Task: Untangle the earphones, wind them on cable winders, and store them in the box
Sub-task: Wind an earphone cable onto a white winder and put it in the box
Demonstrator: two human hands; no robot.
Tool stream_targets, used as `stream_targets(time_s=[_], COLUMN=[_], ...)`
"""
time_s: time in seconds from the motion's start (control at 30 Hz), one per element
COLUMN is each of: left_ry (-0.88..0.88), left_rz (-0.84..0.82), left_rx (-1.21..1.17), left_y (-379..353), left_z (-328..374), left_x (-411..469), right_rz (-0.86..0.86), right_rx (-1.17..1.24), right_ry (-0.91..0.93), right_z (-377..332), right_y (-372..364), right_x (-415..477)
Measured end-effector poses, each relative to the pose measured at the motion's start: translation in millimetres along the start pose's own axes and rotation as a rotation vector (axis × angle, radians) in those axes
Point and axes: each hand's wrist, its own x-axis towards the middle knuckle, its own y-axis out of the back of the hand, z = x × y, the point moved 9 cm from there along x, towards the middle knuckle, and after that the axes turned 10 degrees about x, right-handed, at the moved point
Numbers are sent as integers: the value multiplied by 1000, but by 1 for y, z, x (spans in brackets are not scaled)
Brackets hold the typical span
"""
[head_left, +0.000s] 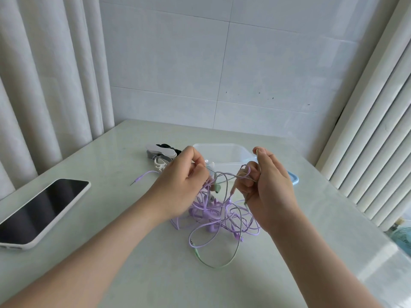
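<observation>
While the purple and green earphones [219, 215] remain one knot mid-worktop, the left hand [181, 182] and right hand [270, 192] each pinch strands, pulling apart. Nothing is wound: the cable winders [161, 154] and clear box [224, 155] wait unused toward the far edge.

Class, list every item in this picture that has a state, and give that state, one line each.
Earphones: tangled, part lifted off the table.
Left hand: shut grip on the cables.
Right hand: pinching a cable strand.
Box: open, empty as far as visible.
Lid: off, beside the box.
Cable winders: unused, piled.
Phone: screen dark, face up.
</observation>
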Motion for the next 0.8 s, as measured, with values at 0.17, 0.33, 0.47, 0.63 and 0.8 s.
stream_targets(time_s=[0.17,0.33,0.47,0.63,0.8], left_ry=[-119,-65,-13,157,187], left_rz=[30,6,-79,-50,-72], left_rx=[330,382,335,235,117], left_y=[-1,2,-4,4,5], left_z=[-1,-12,-12,-24,-27], left_x=[0,5,5,8,8], right_rz=[76,166,163,92,9], right_rx=[-6,-82,-183,-392,-600], right_ry=[43,154,239,226,204], right_z=[-6,-15,-24,-25,-19], right_y=[8,20,18,8,2], right_x=[0,1,-2,-3,-5])
